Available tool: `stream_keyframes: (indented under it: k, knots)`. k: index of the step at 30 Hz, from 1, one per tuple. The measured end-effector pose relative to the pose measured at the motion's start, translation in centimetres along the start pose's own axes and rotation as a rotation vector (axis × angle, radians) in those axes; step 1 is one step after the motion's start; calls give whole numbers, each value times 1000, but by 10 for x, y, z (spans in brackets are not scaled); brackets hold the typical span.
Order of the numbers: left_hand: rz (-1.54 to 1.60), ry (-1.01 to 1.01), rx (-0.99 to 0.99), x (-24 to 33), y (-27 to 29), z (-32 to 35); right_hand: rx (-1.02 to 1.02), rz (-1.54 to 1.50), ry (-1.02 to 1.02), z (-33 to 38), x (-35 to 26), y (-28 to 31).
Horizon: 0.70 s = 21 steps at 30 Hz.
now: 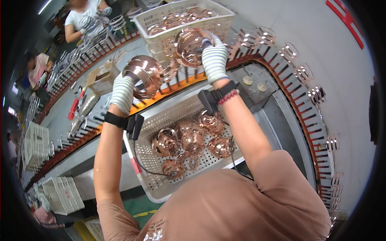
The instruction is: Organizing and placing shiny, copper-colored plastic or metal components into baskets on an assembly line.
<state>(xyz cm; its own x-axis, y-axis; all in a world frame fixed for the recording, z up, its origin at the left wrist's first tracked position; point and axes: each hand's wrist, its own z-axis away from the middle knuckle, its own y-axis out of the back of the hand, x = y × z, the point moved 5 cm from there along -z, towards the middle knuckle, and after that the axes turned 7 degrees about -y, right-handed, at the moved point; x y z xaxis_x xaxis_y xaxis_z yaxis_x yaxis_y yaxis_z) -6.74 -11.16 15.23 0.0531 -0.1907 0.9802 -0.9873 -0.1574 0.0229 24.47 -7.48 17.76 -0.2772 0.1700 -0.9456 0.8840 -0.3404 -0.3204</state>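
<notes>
My left hand (122,93), in a white striped glove, grips a shiny copper-coloured openwork metal ball (148,72) by its left side. A similar copper-coloured metal ball (188,47) is in my right hand (215,60), gloved the same way, whose fingers close on its right edge. Both pieces are held up above the conveyor's orange edge (161,97), a little apart. Below my wrists, a white perforated basket (145,120) holds several more copper-coloured openwork pieces (192,135). My fingertips are partly hidden behind the metal.
A white crate (146,39) full of copper-coloured pieces stands just beyond my hands. The conveyor with upright dark pegs (295,86) curves round to the right, some pegs carrying metal rings. A cardboard box (102,78) lies at left. Other people (82,20) work farther off along the line.
</notes>
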Motion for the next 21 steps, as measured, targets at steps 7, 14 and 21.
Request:
stream_keyframes:
  k: [7, 14, 21]
  knots:
    - [-856, 20, 28, -40, -1, -60, -444, 1043, -201, -81, 113, -9]
    - [-1342, 105, -38, -17, 17, -57, -296, 1021, 848, 43, -42, -17]
    - [-1456, -59, 130, -11, 47, -37, -176, 621, 32, -106, 29, 54]
